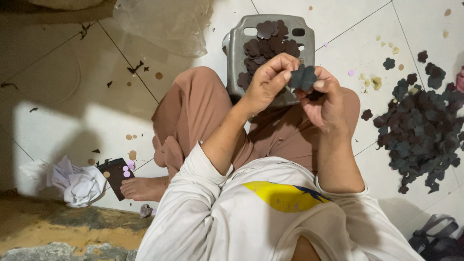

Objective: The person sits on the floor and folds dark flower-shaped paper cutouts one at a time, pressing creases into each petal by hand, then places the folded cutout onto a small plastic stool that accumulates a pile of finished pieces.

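A dark flower-shaped cutout (303, 77) is pinched between both of my hands above my knees. My left hand (269, 80) grips its left edge with thumb and fingertips. The right edge is held by my right hand (325, 99). Just beyond my hands a grey plastic stool (237, 53) carries a heap of the same dark flower cutouts (267, 46). On the white tiled floor to my right lies a large pile of dark flower cutouts (421, 130).
A clear plastic bag (164, 24) lies at the top left. Crumpled white cloth (75, 181) and a dark card (115, 174) rest by my bare foot (142, 188). Small round scraps dot the tiles. A dark strap (437, 237) sits at bottom right.
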